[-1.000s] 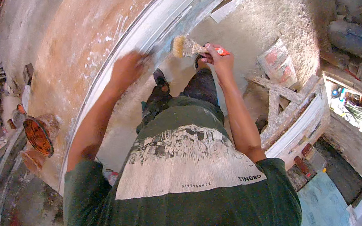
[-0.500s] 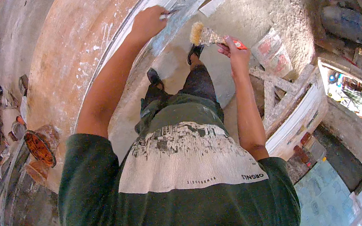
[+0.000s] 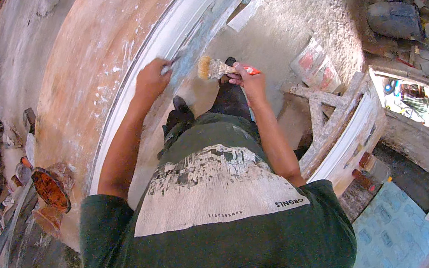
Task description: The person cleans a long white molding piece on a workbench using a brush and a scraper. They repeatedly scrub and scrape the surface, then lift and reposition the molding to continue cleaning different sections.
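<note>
My left hand is closed on a small tool with a thin greyish tip, its kind too small to tell. It is at the near edge of a long white plaster moulding that runs along the edge of a brown board table. In my right hand is a wide paintbrush with a red handle and pale yellowish bristles. The bristles point left, toward my left hand, in the air over the floor and apart from the moulding.
An orange-brown, crusted bucket stands on the table at the left. To my right are a whitish wooden trestle frame, a stained sack on the floor, and a light-blue patterned sheet. Long thin strips are stacked at the far left.
Both hands have moved nearer to me and a little to the left, the left one sliding down along the moulding. Each still holds its tool.
</note>
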`<action>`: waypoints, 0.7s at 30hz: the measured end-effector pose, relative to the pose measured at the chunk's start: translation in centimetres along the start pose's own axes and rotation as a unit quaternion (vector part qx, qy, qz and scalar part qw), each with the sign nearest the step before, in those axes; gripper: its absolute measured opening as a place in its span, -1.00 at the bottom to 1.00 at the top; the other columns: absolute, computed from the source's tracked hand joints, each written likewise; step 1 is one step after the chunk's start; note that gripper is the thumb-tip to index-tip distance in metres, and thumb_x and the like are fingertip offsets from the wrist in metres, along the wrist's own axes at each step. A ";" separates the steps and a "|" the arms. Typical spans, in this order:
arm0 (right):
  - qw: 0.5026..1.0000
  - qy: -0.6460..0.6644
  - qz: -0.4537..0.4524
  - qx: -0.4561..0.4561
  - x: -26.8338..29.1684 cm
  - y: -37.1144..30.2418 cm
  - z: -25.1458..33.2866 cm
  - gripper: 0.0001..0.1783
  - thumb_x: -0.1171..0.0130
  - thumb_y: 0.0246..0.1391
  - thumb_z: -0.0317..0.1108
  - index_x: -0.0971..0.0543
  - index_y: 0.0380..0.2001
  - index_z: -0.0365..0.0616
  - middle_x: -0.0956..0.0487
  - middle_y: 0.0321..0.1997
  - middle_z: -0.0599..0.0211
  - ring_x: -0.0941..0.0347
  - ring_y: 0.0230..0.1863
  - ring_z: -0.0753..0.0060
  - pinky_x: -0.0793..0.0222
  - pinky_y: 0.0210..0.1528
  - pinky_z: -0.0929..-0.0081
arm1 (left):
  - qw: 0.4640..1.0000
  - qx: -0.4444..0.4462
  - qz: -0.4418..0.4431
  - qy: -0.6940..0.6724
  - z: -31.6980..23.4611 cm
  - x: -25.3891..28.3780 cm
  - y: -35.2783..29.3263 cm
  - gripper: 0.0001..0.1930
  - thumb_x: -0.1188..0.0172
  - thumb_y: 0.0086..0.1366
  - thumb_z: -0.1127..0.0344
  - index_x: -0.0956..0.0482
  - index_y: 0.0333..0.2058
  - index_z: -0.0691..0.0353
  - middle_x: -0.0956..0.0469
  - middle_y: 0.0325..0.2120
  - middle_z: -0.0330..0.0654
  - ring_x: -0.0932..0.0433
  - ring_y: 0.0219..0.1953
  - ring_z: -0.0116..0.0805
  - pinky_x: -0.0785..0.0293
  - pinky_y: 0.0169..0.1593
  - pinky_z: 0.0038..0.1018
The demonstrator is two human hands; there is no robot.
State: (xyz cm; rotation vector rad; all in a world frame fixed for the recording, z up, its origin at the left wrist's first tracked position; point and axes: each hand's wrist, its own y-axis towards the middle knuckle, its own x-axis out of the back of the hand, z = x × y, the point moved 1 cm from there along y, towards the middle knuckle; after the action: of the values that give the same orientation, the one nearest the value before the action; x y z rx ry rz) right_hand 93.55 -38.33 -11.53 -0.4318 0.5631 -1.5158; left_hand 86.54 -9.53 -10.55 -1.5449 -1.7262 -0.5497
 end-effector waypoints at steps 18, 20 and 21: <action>0.999 -0.035 0.004 0.016 12.3 16.4 13.0 -0.69 -0.24 0.09 -0.35 -0.55 -0.18 -0.39 -0.61 -0.30 0.14 -0.62 -0.38 0.32 -0.59 -0.39 0.47 | 0.934 0.227 -0.036 -0.274 -13.6 -8.7 22.1 -0.72 -0.19 0.24 0.18 -0.53 -0.31 0.34 -0.43 -0.68 -0.21 -0.36 -0.78 -0.43 -0.22 -0.73 -0.43; 0.999 -0.032 -0.001 0.021 13.9 17.7 14.8 -0.69 -0.24 0.10 -0.35 -0.55 -0.17 -0.40 -0.61 -0.28 0.13 -0.62 -0.36 0.30 -0.59 -0.38 0.46 | 0.933 0.238 -0.010 -0.268 -11.6 -8.4 20.5 -0.68 -0.19 0.23 0.18 -0.52 -0.27 0.39 -0.47 -0.65 -0.15 -0.42 -0.76 -0.38 -0.29 -0.70 -0.40; 0.999 -0.021 -0.016 0.021 14.5 18.4 15.5 -0.68 -0.23 0.10 -0.36 -0.54 -0.16 -0.40 -0.61 -0.27 0.13 -0.62 -0.35 0.29 -0.59 -0.38 0.46 | 0.923 0.252 -0.018 -0.289 -11.3 -8.2 19.4 -0.69 -0.19 0.23 0.19 -0.53 -0.29 0.38 -0.47 -0.66 -0.16 -0.41 -0.76 -0.39 -0.29 -0.69 -0.41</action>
State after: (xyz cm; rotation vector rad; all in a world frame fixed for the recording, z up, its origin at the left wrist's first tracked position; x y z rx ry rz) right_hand 117.10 -53.56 -11.10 -0.4413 0.4923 -1.5427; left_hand 108.07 -19.62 -12.72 -1.3621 -2.1109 0.3696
